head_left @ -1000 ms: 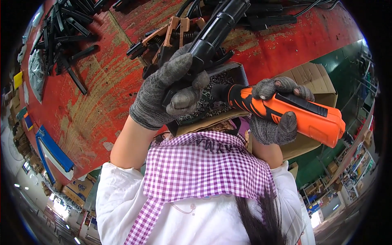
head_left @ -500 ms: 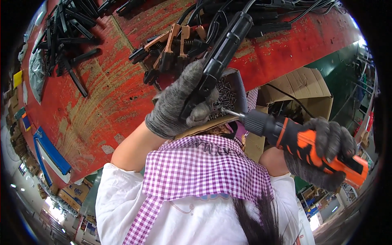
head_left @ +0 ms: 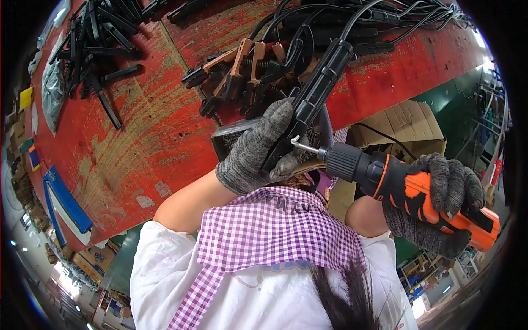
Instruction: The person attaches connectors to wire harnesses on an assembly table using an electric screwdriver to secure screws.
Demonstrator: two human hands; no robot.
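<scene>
My left hand (head_left: 258,148), in a grey knit glove, is closed around a long black plastic handle (head_left: 316,85) that slants up to the right. A black cable (head_left: 352,22) runs out of its far end. My right hand (head_left: 445,203), gloved too, grips an orange and black power screwdriver (head_left: 379,176) lying almost level. A small shiny screw (head_left: 295,141) sits at the tip of its bit, against or just beside the handle's near part; contact cannot be made out. Below the left hand stands an open box (head_left: 325,132) of screws, mostly hidden.
On the red worn table (head_left: 148,154) lie copper-coloured clamps (head_left: 240,58) with black parts, beyond my left hand. Black plastic pieces (head_left: 104,49) are heaped at far left beside a plastic bag (head_left: 52,99). Cables trail at the back. An open cardboard box (head_left: 412,124) stands right.
The screwdriver's tip has gone from over the screws to the handle, with a screw now showing on it. My left hand and the handle have shifted slightly to the right.
</scene>
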